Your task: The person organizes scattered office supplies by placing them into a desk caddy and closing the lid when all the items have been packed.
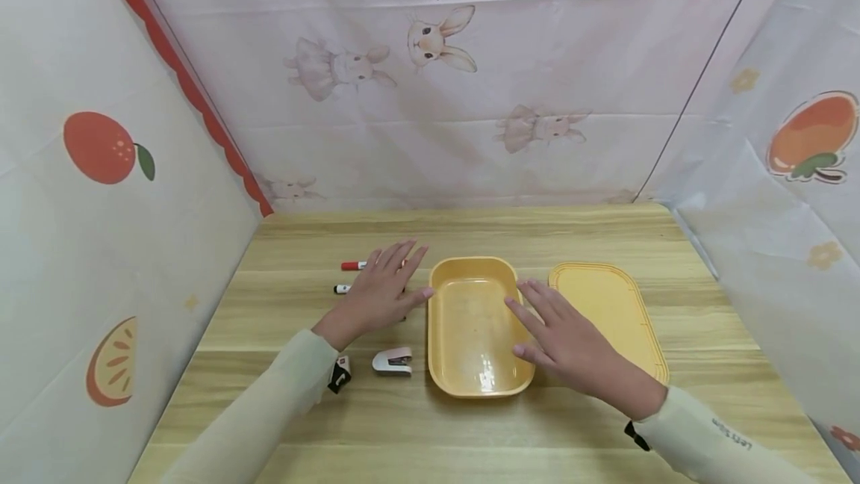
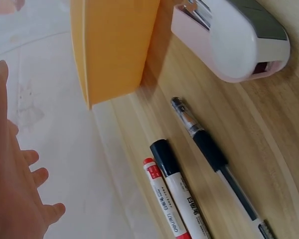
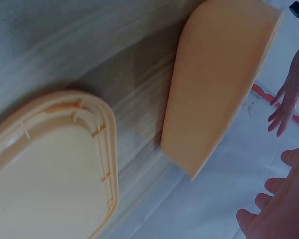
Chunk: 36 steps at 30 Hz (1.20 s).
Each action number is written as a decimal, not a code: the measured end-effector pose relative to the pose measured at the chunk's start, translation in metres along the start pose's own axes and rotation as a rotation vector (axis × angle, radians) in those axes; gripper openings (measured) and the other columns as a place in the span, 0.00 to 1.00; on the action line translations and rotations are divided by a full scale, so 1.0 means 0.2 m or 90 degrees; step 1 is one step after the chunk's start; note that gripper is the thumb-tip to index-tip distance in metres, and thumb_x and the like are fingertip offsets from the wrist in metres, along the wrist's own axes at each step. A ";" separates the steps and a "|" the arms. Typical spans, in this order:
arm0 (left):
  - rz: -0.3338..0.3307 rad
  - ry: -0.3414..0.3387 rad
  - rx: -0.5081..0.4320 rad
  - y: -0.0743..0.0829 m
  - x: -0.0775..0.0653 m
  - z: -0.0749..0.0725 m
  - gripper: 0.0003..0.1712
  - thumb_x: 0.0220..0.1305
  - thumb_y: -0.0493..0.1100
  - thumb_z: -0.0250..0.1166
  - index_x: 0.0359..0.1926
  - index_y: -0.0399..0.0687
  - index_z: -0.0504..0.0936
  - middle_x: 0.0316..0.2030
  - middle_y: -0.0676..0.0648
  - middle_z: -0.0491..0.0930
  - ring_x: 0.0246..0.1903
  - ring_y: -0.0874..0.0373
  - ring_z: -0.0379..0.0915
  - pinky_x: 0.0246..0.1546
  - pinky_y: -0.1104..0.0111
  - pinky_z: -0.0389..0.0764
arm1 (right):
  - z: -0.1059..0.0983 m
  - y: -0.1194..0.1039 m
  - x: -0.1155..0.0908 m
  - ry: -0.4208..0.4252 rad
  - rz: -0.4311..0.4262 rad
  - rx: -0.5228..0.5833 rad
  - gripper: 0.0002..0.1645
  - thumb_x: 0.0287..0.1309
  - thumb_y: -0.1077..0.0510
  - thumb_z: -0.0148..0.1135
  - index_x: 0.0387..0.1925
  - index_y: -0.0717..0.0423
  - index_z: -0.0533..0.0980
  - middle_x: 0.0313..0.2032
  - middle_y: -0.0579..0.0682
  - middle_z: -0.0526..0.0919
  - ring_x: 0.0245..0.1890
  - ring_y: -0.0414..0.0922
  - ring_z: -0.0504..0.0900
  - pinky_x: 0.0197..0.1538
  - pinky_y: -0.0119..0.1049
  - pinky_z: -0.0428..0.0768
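A yellow plastic box (image 1: 473, 327) stands in the middle of the table, its open top facing up. My left hand (image 1: 378, 296) hovers just left of it, fingers spread, its thumb tip right at the rim in the head view. On the other side my right hand (image 1: 571, 346) reaches over the right rim, fingers extended and holding nothing. The matching yellow lid (image 3: 45, 189) lies flat to the right, partly hidden by that hand in the head view. Below the left hand are a red marker (image 2: 164, 199), a black marker (image 2: 179, 186) and a pen (image 2: 212, 152).
A pink and white stapler (image 1: 393, 361) lies left of the box's near end. Another small white and black item (image 1: 340, 373) shows beside the left sleeve. Printed cloth walls (image 1: 605, 43) enclose the wooden table (image 1: 470, 439) at the back and both sides.
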State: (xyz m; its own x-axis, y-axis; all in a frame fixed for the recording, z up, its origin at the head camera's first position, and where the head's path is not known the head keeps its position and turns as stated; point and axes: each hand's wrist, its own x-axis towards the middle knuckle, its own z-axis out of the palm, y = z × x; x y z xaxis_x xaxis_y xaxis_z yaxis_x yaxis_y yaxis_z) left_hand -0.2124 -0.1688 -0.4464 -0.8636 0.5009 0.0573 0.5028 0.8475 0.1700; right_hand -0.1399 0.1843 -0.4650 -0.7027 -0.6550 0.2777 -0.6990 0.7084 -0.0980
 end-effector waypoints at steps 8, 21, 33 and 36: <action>-0.025 -0.005 0.001 -0.04 0.00 0.04 0.43 0.74 0.73 0.38 0.80 0.69 0.33 0.81 0.52 0.36 0.80 0.53 0.33 0.77 0.45 0.37 | 0.09 -0.06 -0.04 -0.018 0.003 -0.002 0.43 0.72 0.33 0.49 0.78 0.48 0.56 0.79 0.58 0.51 0.79 0.57 0.50 0.80 0.46 0.42; -0.056 -0.017 -0.032 -0.08 -0.02 0.08 0.45 0.72 0.76 0.35 0.80 0.69 0.33 0.81 0.51 0.38 0.80 0.49 0.35 0.77 0.45 0.34 | 0.17 -0.14 -0.11 0.005 0.009 -0.001 0.42 0.72 0.33 0.48 0.78 0.48 0.57 0.78 0.58 0.55 0.78 0.58 0.53 0.79 0.48 0.45; -0.081 -0.018 -0.043 -0.12 -0.03 0.10 0.44 0.74 0.72 0.40 0.80 0.68 0.34 0.81 0.49 0.41 0.79 0.46 0.37 0.76 0.42 0.38 | 0.22 -0.20 -0.14 0.003 0.006 0.008 0.41 0.72 0.34 0.49 0.78 0.47 0.58 0.78 0.57 0.55 0.78 0.56 0.53 0.80 0.43 0.38; -0.088 -0.018 -0.043 -0.13 -0.03 0.11 0.43 0.74 0.71 0.42 0.81 0.68 0.35 0.81 0.48 0.42 0.79 0.45 0.39 0.76 0.41 0.38 | 0.24 -0.21 -0.15 0.005 0.003 -0.001 0.41 0.72 0.33 0.47 0.78 0.47 0.57 0.78 0.57 0.55 0.78 0.56 0.52 0.80 0.43 0.38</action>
State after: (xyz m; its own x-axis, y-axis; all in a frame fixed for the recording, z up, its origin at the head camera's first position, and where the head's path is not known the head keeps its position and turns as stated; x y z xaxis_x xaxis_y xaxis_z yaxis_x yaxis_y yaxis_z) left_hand -0.2193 -0.1897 -0.4720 -0.9224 0.3862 0.0016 0.3752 0.8951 0.2408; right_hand -0.0963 0.1605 -0.5152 -0.7052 -0.6491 0.2853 -0.6951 0.7123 -0.0974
